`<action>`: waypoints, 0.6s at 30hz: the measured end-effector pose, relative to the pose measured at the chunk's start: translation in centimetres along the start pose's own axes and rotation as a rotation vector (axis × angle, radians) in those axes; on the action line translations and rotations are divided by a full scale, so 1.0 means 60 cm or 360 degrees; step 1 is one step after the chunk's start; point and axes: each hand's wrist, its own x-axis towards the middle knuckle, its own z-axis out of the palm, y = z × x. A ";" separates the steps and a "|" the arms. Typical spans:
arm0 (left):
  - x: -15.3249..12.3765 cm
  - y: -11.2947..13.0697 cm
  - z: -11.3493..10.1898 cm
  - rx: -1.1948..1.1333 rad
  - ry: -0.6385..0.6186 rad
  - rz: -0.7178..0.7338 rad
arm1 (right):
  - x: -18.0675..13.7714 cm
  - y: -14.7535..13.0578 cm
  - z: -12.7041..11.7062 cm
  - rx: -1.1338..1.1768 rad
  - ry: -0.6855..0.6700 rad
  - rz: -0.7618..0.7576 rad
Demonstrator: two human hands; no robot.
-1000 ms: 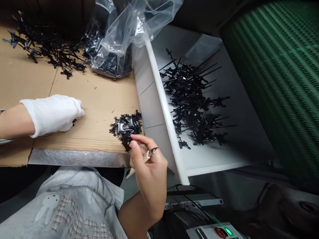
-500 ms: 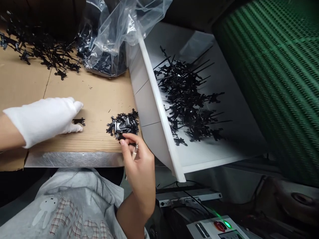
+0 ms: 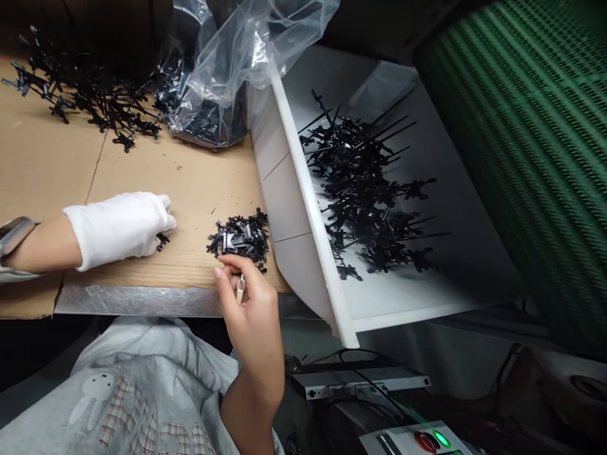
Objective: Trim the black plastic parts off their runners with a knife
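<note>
My left hand point(image 3: 121, 226) wears a white glove and lies on the cardboard sheet point(image 3: 190, 183), its fingers curled over a small black plastic part point(image 3: 162, 240) at the fingertips. My bare right hand point(image 3: 246, 303) is at the table's front edge, just below a small pile of black plastic parts point(image 3: 241, 237). Its fingers are closed around a small metal tool point(image 3: 240, 289) whose tip pokes out between them.
More black parts point(image 3: 85, 95) lie scattered at the back left. A clear plastic bag point(image 3: 227, 69) holding black parts stands at the back. A white tray point(image 3: 332, 278) on the right holds a heap of black sprues point(image 3: 365, 189). Green ribbed surface point(image 3: 531, 145) far right; control box with lit buttons point(image 3: 422, 439) below.
My left hand slid right and curled over the loose black part. My right hand drew back from the pile toward the table edge, still gripping the tool.
</note>
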 end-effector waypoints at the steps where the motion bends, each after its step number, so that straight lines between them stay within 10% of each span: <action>1: 0.000 0.002 0.003 -0.0003 0.0040 0.0057 | 0.000 -0.002 0.004 0.0037 -0.0044 0.0004; 10: -0.015 0.030 -0.019 -0.1044 0.0635 0.0387 | 0.015 -0.003 0.026 0.0673 -0.0220 0.0154; 18: -0.025 0.089 0.000 -0.2386 0.0406 0.0125 | 0.021 -0.010 0.036 0.0868 0.0185 -0.0157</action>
